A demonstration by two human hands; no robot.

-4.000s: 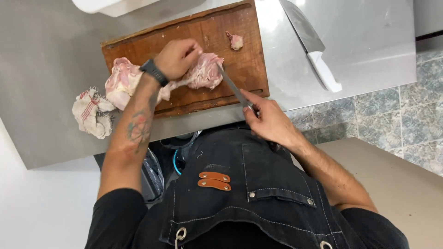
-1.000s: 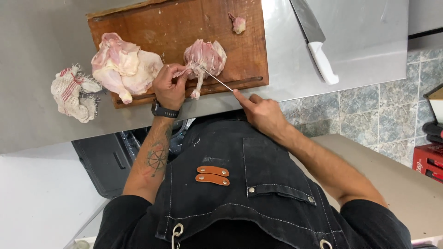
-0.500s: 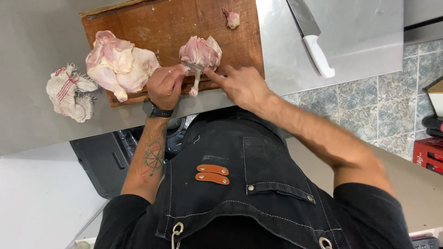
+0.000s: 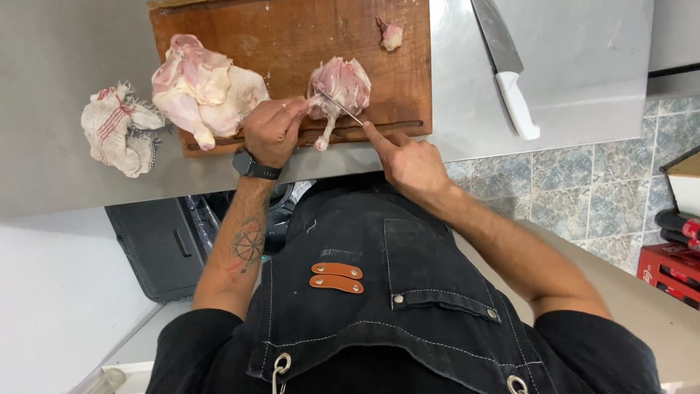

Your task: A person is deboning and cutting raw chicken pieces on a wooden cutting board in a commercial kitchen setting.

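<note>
The person stands at a steel counter (image 4: 87, 51) with a wooden cutting board (image 4: 292, 29) lying on it, close to the near edge. On the board, toward its middle, sits a raw chicken piece (image 4: 341, 82) with a bare bone end pointing back at the apron. The left hand (image 4: 271, 131), with a dark watch (image 4: 255, 165) on its wrist, rests on the board just beside that piece, its fingers (image 4: 292, 111) curled and pressed together against the meat's side, pinning it in place. The right hand (image 4: 410, 162) is closed around the handle of a thin knife (image 4: 337, 106), forefinger stretched out along it, the other fingers folded in; the narrow blade lies across the chicken piece, its tip reaching the spot where the left hand's fingers hold the meat.

On the left part of the board lies a larger raw chicken carcass (image 4: 205, 87), pale and pink, just beside the left hand but apart from the blade. A small scrap of meat (image 4: 391, 34) lies near the board's far right corner. Off the board to the left, a crumpled white cloth with red stripes (image 4: 117, 130) sits on the counter. To the right, well apart from the hands, a big cleaver with a white handle (image 4: 504, 69) lies flat on the steel. The person wears a black apron (image 4: 379, 292)
</note>
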